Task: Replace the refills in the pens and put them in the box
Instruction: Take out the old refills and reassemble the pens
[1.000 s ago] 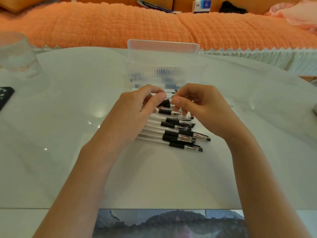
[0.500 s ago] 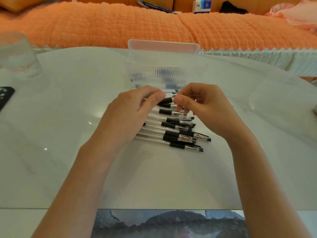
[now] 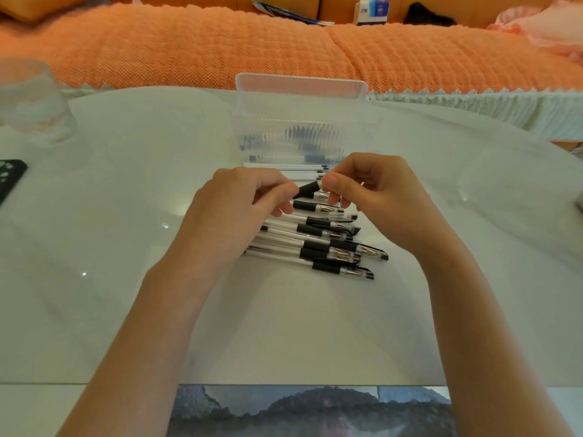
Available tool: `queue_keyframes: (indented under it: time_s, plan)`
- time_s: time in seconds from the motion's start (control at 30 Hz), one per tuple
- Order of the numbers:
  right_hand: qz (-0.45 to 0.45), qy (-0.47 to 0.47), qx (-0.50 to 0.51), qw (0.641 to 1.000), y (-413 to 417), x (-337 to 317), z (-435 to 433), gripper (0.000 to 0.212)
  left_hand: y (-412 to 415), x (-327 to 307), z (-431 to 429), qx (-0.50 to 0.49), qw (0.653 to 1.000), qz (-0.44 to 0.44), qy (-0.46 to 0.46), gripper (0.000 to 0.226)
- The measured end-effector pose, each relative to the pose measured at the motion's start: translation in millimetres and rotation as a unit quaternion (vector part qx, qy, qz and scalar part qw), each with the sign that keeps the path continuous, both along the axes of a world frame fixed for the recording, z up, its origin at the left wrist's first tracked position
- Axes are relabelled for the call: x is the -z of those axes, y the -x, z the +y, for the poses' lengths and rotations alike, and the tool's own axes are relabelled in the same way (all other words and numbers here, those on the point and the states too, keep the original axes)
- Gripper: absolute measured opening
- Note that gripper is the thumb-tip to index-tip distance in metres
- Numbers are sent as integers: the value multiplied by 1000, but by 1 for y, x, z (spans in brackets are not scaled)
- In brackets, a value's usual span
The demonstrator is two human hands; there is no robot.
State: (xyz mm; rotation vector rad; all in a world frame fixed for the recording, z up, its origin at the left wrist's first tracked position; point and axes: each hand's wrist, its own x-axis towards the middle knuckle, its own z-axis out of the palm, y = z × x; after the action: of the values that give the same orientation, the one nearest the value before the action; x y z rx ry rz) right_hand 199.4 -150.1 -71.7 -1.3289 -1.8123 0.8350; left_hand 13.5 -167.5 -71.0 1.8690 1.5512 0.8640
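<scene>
The grip of the left hand (image 3: 233, 209) is closed round a pen (image 3: 307, 189); thumb and forefinger pinch the barrel just left of its black rubber section, the other fingers curled beneath; the grip of the right hand (image 3: 378, 197) is closed on the same pen at its right end, thumb and bent fingers pinching there, so the tip is hidden; whether the pen's two halves are joined or parted I cannot tell. The pen is held above the table (image 3: 126, 310), tilted with its right end higher, over the far part of the pile and near the box. Both forearms come in from the near edge and converge toward the middle; the backs of the hands face up.

Under the hands lies a pile of pens (image 3: 331, 250), clear barrels with black sections, caps pointing right, roughly parallel, some overlapping; the left hand covers their left ends. Just beyond the hands a few white refills (image 3: 284, 167) lie side by side, running left to right, close against the near wall of the box (image 3: 299, 134); the box is clear ribbed plastic, its lid standing open at the far side; dark shapes show blurred through its wall.

At the far left stands a glass (image 3: 31, 102); nearer, at the left edge, a dark flat object (image 3: 9, 178); beyond the table, an orange sofa (image 3: 189, 42).
</scene>
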Motion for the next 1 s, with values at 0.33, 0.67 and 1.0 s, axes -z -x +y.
queue_keyframes:
  time_s: [0.33, 0.67, 1.0]
  plan:
    - [-18, 32, 0, 999, -14, 0, 0, 11, 1, 0, 0, -32, 998, -26, -39, 7]
    - [-171, 80, 19, 982, -30, 10, 1, 4, 5, 1, 1, -36, 999, -23, -34, 7]
    - [-176, 55, 33, 982, -30, 12, 4, 8, 5, 2, 2, -33, 999, -8, -39, 6]
